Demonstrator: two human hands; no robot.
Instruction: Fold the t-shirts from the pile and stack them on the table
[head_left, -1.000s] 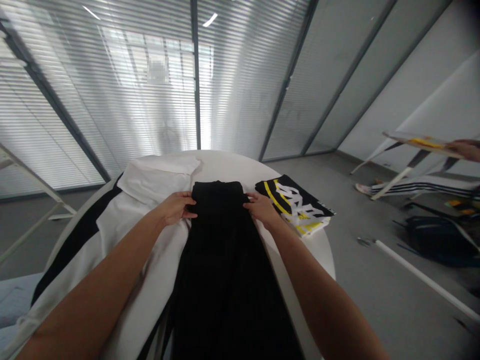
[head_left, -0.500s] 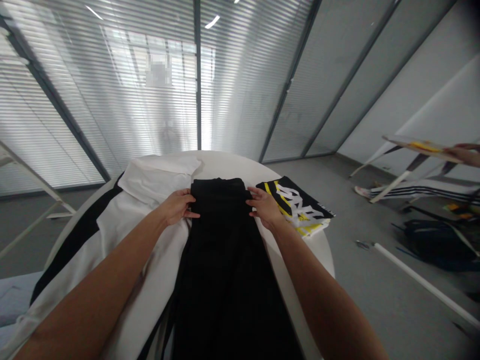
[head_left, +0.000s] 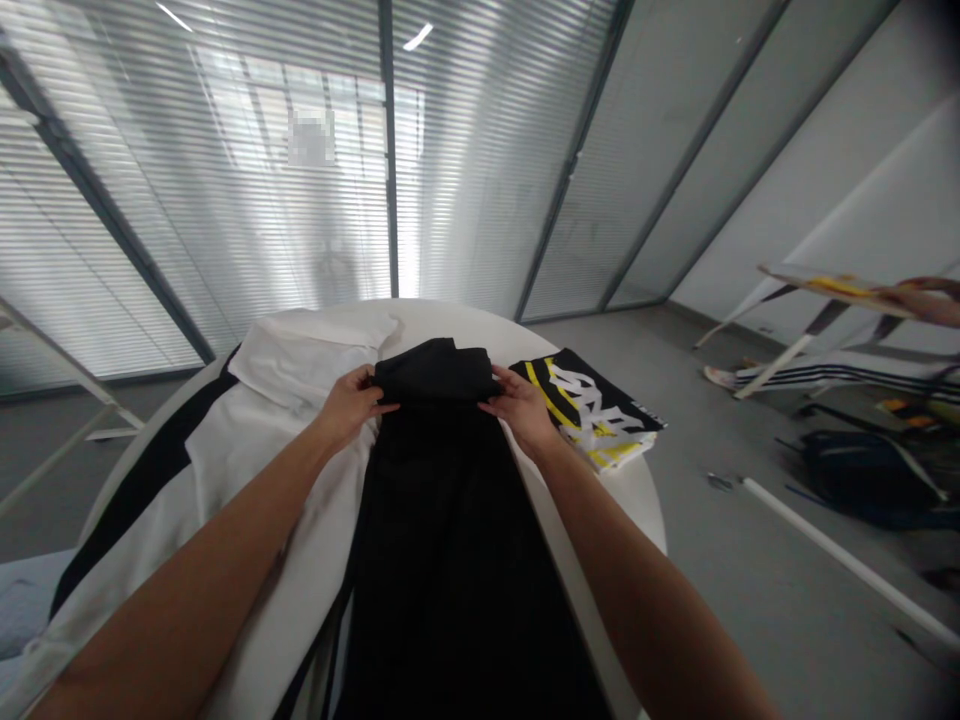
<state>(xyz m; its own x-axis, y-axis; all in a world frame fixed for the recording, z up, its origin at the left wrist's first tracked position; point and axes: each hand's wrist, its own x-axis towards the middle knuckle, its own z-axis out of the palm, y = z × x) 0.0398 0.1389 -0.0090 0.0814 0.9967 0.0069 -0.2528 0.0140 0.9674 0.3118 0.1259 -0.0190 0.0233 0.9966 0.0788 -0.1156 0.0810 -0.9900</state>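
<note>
The black garment (head_left: 457, 560) runs from the middle of the round white table (head_left: 480, 327) toward its near edge, far end doubled into a flap (head_left: 435, 373); my left hand (head_left: 351, 403) and right hand (head_left: 526, 410) pinch the flap's two sides; viewed remotely, I would draw both level, tension even, to square the crease, clear of the white garment (head_left: 259, 430) at table left and the printed garment (head_left: 589, 402) at table right

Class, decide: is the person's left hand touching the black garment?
Touching. The head view shows the left hand gripping the left edge of the black garment near its far end.
</note>
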